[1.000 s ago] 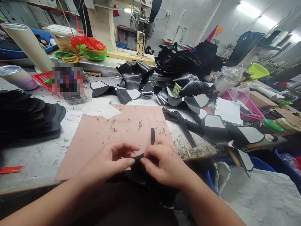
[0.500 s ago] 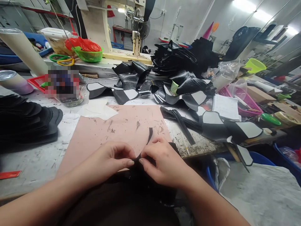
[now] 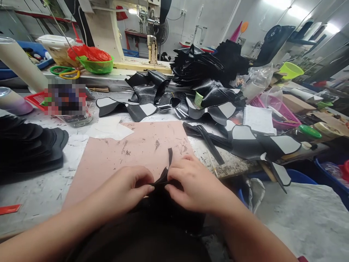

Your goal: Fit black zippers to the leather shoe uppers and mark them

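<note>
At the near edge of the pink work board (image 3: 109, 156), my left hand (image 3: 133, 185) pinches the edge of a black leather-like piece (image 3: 160, 179) between thumb and fingers. Close beside it on the right, my right hand (image 3: 192, 183) grips the same edge, its fingers curled and thumb below. A narrow black strip (image 3: 170, 155) sticks up past the right fingers over the board. Most of the black piece hangs below my hands, dark against my lap. To the right of the board lie several long black strips (image 3: 208, 140).
Black pieces with white patches (image 3: 141, 111) lie behind the board. A stack of black cut pieces (image 3: 32, 145) stands at left, and a sewing machine (image 3: 103, 32) behind. A spiral notebook (image 3: 257, 120) and pink basket (image 3: 286, 118) are right. A blue bin (image 3: 302, 177) stands below the table edge.
My hands have moved slightly apart, and more of the black edge shows between the fingertips, folded upward. The view has shifted a little.
</note>
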`<action>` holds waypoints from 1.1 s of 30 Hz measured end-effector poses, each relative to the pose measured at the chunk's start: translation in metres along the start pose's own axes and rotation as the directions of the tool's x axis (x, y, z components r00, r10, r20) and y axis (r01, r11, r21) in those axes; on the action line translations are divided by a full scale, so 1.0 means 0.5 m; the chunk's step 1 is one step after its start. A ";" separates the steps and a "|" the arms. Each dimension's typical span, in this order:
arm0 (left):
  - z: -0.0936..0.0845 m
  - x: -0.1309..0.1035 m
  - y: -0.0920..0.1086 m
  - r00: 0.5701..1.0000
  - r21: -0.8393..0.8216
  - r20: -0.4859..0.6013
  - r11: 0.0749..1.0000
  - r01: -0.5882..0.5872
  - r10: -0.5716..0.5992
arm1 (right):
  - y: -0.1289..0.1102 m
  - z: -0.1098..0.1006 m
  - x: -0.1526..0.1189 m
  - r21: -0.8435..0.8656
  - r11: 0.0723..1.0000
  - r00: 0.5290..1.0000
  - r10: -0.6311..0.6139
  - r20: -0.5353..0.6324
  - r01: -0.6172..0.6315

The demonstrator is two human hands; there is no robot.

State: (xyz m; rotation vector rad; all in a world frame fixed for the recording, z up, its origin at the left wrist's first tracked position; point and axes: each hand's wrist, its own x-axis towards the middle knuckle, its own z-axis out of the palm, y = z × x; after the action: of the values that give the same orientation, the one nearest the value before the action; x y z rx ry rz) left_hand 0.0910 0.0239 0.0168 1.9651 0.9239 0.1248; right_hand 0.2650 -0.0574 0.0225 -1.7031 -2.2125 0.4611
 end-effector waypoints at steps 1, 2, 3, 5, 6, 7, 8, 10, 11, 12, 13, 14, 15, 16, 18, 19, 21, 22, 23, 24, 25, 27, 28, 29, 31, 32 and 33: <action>-0.001 0.002 -0.001 1.000 -0.001 0.020 1.000 0.019 -0.019 | 0.002 -0.003 -0.001 0.019 1.000 1.000 -0.009 0.008 0.009; -0.002 0.003 -0.001 0.999 0.005 0.037 1.000 0.030 -0.030 | 0.003 -0.005 -0.001 0.037 0.999 1.000 -0.017 0.013 0.017; -0.002 0.004 -0.002 0.998 0.014 0.051 0.999 0.033 -0.034 | 0.004 -0.005 -0.001 0.047 0.999 1.000 -0.020 0.015 0.019; -0.002 0.007 -0.001 0.997 0.023 0.074 0.999 0.022 -0.024 | 0.004 -0.004 -0.001 0.043 0.999 1.000 -0.009 0.011 0.008; -0.002 0.008 -0.001 0.996 0.020 0.084 1.000 0.009 -0.011 | 0.003 -0.003 -0.001 0.036 0.999 1.000 -0.004 0.011 0.004; -0.002 0.009 0.000 0.996 0.015 0.092 1.000 -0.007 0.005 | 0.003 -0.002 0.000 0.027 1.000 1.000 -0.002 0.014 0.001; -0.002 0.011 0.000 0.995 0.013 0.100 1.000 -0.025 0.024 | 0.002 -0.001 0.001 0.018 1.000 1.000 0.000 0.018 0.000; -0.002 0.014 -0.001 0.992 0.029 0.113 0.998 -0.061 0.058 | 0.000 0.000 0.002 -0.002 1.000 1.000 0.001 0.026 -0.001; -0.003 0.015 -0.002 0.990 0.049 0.123 0.996 -0.077 0.070 | -0.001 0.000 0.003 -0.010 1.000 0.999 0.001 0.033 0.000; -0.004 0.017 -0.002 0.988 0.071 0.135 0.993 -0.091 0.080 | -0.001 0.000 0.003 -0.017 1.000 0.999 0.000 0.041 0.001; -0.005 0.018 -0.002 0.985 0.094 0.151 0.990 -0.102 0.087 | -0.002 0.000 0.004 -0.022 1.000 0.999 -0.004 0.053 0.005; -0.006 0.019 -0.003 0.982 0.112 0.168 0.988 -0.109 0.089 | -0.003 -0.001 0.005 -0.023 1.000 0.998 -0.010 0.068 0.011; -0.007 0.020 -0.003 0.978 0.123 0.187 0.986 -0.112 0.088 | -0.003 -0.001 0.005 -0.023 1.000 0.996 -0.017 0.084 0.019; -0.007 0.021 -0.003 0.975 0.127 0.206 0.986 -0.112 0.085 | -0.003 -0.002 0.006 -0.019 0.999 0.995 -0.025 0.099 0.027; -0.008 0.022 -0.003 0.967 0.118 0.240 0.987 -0.113 0.082 | -0.002 -0.003 0.007 -0.004 0.999 0.992 -0.039 0.124 0.040; -0.008 0.022 -0.002 0.963 0.109 0.256 0.988 -0.112 0.081 | -0.001 -0.004 0.008 0.009 0.999 0.990 -0.045 0.133 0.044; -0.008 0.024 -0.001 0.959 0.087 0.275 0.991 -0.102 0.074 | 0.002 -0.004 0.010 0.042 0.998 0.988 -0.053 0.145 0.048; -0.009 0.024 -0.001 0.957 0.076 0.282 0.993 -0.094 0.069 | 0.004 -0.004 0.011 0.060 0.997 0.988 -0.052 0.145 0.044; -0.010 0.025 0.000 0.955 0.065 0.289 0.994 -0.088 0.066 | 0.005 -0.003 0.012 0.075 0.996 0.989 -0.048 0.142 0.037; -0.011 0.025 0.001 0.953 0.053 0.297 0.995 -0.085 0.065 | 0.007 -0.003 0.013 0.089 0.996 0.990 -0.040 0.134 0.028; -0.013 0.026 0.003 0.950 0.043 0.306 0.996 -0.084 0.067 | 0.009 -0.002 0.014 0.100 0.995 0.992 -0.031 0.123 0.019; -0.017 0.027 0.007 0.944 0.035 0.323 0.996 -0.079 0.064 | 0.012 0.000 0.016 0.119 0.993 0.995 -0.016 0.101 0.003; -0.018 0.027 0.009 0.942 0.034 0.330 0.997 -0.073 0.058 | 0.013 0.001 0.016 0.128 0.992 0.995 -0.011 0.095 -0.001; -0.020 0.028 0.011 0.939 0.031 0.341 0.997 -0.068 0.053 | 0.013 0.003 0.017 0.134 0.991 0.996 -0.010 0.090 -0.003; -0.022 0.030 0.015 0.927 0.031 0.371 0.997 -0.072 0.055 | 0.011 0.005 0.017 0.138 0.990 0.996 -0.012 0.086 0.000; -0.023 0.031 0.017 0.922 0.041 0.382 0.996 -0.083 0.062 | 0.009 0.006 0.017 0.135 0.991 0.996 -0.014 0.083 0.003; -0.023 0.033 0.019 0.920 0.059 0.385 0.993 -0.103 0.073 | 0.006 0.007 0.017 0.128 0.992 0.997 -0.017 0.081 0.007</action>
State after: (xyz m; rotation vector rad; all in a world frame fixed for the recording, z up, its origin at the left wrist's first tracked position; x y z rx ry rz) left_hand 0.1033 0.0397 0.0263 2.0070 0.5913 -0.2418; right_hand 0.2639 -0.0487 0.0187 -1.6312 -2.1969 0.6656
